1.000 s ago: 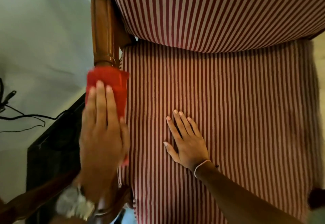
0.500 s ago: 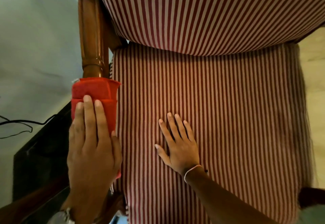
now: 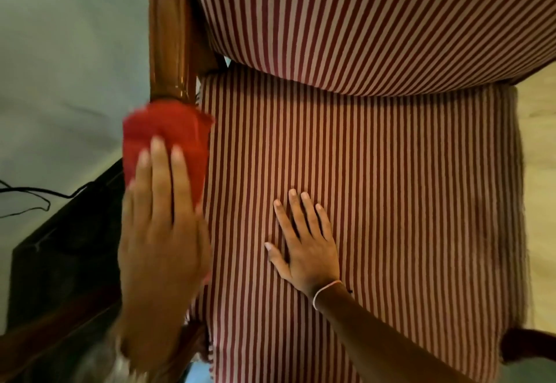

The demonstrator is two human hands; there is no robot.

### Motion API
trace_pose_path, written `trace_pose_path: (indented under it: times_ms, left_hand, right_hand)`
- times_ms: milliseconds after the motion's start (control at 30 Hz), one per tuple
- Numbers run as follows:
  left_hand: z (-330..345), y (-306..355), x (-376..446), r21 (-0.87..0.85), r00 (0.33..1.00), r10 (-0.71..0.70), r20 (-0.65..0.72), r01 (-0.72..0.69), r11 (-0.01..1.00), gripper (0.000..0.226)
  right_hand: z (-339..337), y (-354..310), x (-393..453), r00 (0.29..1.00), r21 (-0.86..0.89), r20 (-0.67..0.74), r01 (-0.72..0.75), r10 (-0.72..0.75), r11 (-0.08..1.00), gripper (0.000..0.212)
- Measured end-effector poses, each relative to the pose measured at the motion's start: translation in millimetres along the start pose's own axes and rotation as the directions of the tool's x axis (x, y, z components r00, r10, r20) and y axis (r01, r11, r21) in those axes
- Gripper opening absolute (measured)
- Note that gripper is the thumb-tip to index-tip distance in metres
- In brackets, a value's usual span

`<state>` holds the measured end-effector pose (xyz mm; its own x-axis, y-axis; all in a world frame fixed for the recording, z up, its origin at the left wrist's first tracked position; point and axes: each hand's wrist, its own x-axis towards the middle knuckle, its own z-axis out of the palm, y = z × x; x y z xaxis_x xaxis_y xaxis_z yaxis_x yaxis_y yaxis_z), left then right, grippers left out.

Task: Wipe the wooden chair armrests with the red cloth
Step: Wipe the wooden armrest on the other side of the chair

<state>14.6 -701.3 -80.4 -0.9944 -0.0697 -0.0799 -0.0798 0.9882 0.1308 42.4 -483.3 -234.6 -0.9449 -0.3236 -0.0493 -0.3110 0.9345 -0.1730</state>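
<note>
A polished wooden armrest point(image 3: 170, 39) runs along the left side of a chair with a red-and-white striped seat point(image 3: 391, 202). The folded red cloth point(image 3: 168, 132) lies over the armrest's nearer part. My left hand point(image 3: 162, 232) presses flat on the cloth, fingers stretched forward; the wood under it is hidden. My right hand point(image 3: 304, 241) rests palm down on the seat cushion, fingers spread, holding nothing. A thin white band circles that wrist.
The striped backrest point(image 3: 376, 21) fills the top of the view. A dark cabinet or screen point(image 3: 66, 247) stands left of the chair, with black cables point(image 3: 27, 199) against a pale wall. The other armrest's end point(image 3: 523, 346) shows at bottom right, over light flooring.
My left hand has slid the red cloth along the armrest, back toward me and then forward again. My right hand stays planted on the seat. The camera shifted slightly.
</note>
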Motion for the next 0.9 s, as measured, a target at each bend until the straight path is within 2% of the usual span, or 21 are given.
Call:
trace_pose_path:
  times_ms: [67, 133, 233, 333, 400, 500, 633, 733, 833, 900]
  left_hand:
    - [3.5, -3.2, -40.1, 0.019, 0.999, 0.008, 0.050, -0.009, 1.000, 0.070]
    - [6.0, -7.0, -32.8, 0.041, 0.998, 0.035, 0.051, -0.037, 0.998, 0.070]
    - [-0.7, -1.4, 41.6, 0.067, 0.998, 0.056, -0.015, -0.054, 0.996, 0.068]
    - [-12.0, 9.4, 123.3, 0.030, 0.996, -0.004, -0.093, 0.006, 1.000, 0.071]
    - [-12.9, 13.0, 138.5, 0.024, 0.992, -0.013, -0.122, 0.016, 1.000, 0.071]
    - [-5.4, 9.6, 96.1, 0.008, 0.992, -0.016, -0.127, 0.017, 1.000, 0.069]
    - [5.1, 1.6, 13.5, 0.045, 0.999, 0.010, -0.053, -0.007, 0.999, 0.066]
    - [4.0, -1.6, 0.3, 0.040, 1.000, 0.007, -0.017, -0.006, 0.999, 0.068]
    - [-3.4, -4.8, 1.1, -0.183, 0.999, 0.022, -0.036, -0.028, 0.983, 0.070]
    - [-12.4, -12.8, -1.1, -0.415, 0.991, -0.137, -0.005, 0.122, 0.902, 0.070]
  right_hand:
    - [3.4, 0.5, -0.2, 1.000, 0.016, -0.009, 0.000, 0.000, 1.000, 0.074]
    - [6.5, 1.1, -0.5, 1.000, 0.013, -0.009, -0.003, 0.003, 1.000, 0.074]
    - [7.3, 0.4, -0.8, 1.000, 0.014, -0.007, -0.003, 0.003, 1.000, 0.073]
    - [6.6, 0.8, 0.0, 1.000, 0.023, -0.018, 0.002, -0.002, 1.000, 0.073]
    - [5.4, 1.0, 0.5, 1.000, 0.021, -0.020, 0.004, -0.003, 1.000, 0.073]
    - [4.5, 1.1, 0.2, 1.000, 0.029, -0.015, 0.007, -0.006, 1.000, 0.074]
    - [0.7, 2.2, -0.7, 1.000, 0.033, 0.022, 0.003, -0.003, 0.999, 0.075]
    - [-8.8, -3.1, 0.3, 0.999, 0.072, 0.051, -0.013, 0.010, 0.997, 0.074]
    - [-29.4, -24.7, 5.7, 0.993, 0.216, 0.065, -0.111, 0.100, 0.970, 0.074]
    - [-49.1, -47.3, 13.2, 0.966, 0.451, 0.127, -0.257, 0.223, 0.855, 0.072]
